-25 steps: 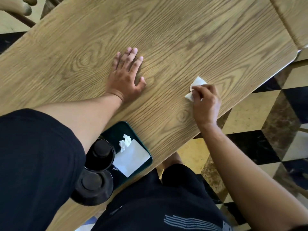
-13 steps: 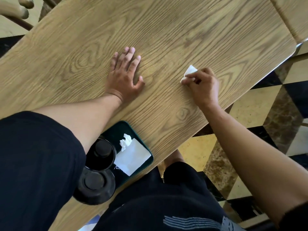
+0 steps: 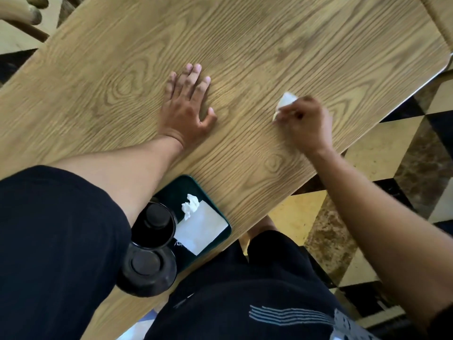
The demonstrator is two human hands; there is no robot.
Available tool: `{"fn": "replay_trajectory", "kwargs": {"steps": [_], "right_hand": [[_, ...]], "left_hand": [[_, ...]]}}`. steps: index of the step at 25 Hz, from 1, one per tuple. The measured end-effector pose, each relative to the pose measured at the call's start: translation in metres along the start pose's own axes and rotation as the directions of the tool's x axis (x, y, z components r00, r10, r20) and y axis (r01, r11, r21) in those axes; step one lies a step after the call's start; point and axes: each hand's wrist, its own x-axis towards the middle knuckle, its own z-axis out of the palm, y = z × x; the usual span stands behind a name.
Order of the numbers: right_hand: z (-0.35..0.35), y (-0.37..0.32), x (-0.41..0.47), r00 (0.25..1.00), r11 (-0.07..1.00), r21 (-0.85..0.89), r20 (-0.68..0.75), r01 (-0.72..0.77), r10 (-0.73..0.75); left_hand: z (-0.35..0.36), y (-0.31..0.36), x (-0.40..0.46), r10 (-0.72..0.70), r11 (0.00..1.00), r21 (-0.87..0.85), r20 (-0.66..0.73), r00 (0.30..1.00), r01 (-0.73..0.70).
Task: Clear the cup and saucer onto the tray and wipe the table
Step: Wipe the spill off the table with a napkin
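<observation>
White tissue (image 3: 285,101) pokes out from the curled fingers of the right hand (image 3: 305,122), which is closed around it and presses it against the wood-grain counter (image 3: 269,45) near the right edge. That hand and the wad are blurred. To its left, well apart, the left hand (image 3: 187,106) lies flat on the counter, palm down, fingers spread and holding nothing.

Nearer the body, at the counter's near edge, sits a dark green tray (image 3: 196,186), partly covered by the left forearm and a black sleeve (image 3: 56,241). On the tray lies a flat white napkin (image 3: 201,229) with a small crumpled tissue (image 3: 190,206) at its upper corner. Just left of the napkin stands the black cup (image 3: 154,224), upright on the tray. Below it, touching or nearly touching, is the black saucer (image 3: 147,271), which hangs over the tray's near end; whether it rests wholly on the tray cannot be told.

Beyond the counter's right edge is a chequered floor (image 3: 382,153) of pale, black and brown tiles. A chair (image 3: 27,13) shows at the top left corner.
</observation>
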Motion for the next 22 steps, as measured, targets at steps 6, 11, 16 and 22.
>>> {"fn": "replay_trajectory", "kwargs": {"steps": [6,11,16,22], "right_hand": [[0.035,-0.019,-0.085,0.964,0.980,0.071,0.177,0.187,-0.197],[0.011,0.003,-0.089,0.872,0.959,0.110,0.398,0.263,-0.285],[-0.011,0.010,-0.014,0.955,0.964,0.024,-0.135,-0.264,0.265],[0.030,-0.050,-0.110,0.873,0.989,0.145,0.486,-0.028,-0.046]], "left_hand": [[-0.001,0.002,-0.001,-0.004,1.000,-0.013,0.012,1.000,0.004],[0.000,0.002,-0.001,-0.007,1.000,-0.029,0.010,1.000,0.008],[-0.001,0.003,0.000,-0.024,0.999,-0.034,0.018,1.000,0.024],[-0.001,0.003,0.000,-0.011,1.000,-0.029,0.005,1.000,0.011]]}}
